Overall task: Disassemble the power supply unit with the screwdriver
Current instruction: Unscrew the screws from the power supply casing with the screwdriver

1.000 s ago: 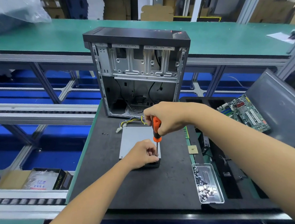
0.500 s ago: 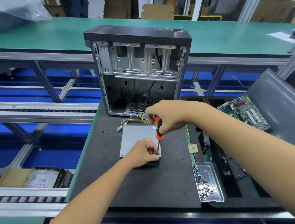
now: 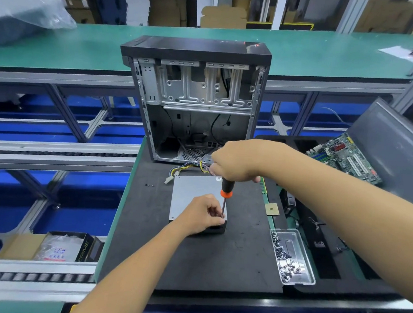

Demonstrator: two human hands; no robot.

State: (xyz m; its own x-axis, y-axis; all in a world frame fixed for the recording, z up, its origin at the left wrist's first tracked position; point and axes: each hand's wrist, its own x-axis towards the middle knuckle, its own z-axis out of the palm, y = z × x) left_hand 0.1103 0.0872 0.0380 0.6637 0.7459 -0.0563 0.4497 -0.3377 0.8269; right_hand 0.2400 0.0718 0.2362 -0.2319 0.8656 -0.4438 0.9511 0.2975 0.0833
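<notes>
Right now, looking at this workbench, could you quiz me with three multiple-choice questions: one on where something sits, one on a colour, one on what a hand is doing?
1. Where is the clear screw tray?
A. inside the computer case
B. right of the power supply unit
C. on the green belt

2. What colour is the screwdriver collar?
A. orange
B. blue
C. white

3. What is the right hand doing?
A. resting flat
B. lifting the case
C. gripping the screwdriver handle

Answers: 1 B, it lies on the black mat right of the power supply unit. 2 A, an orange ring shows above the shaft. 3 C, fingers wrap the handle.
</notes>
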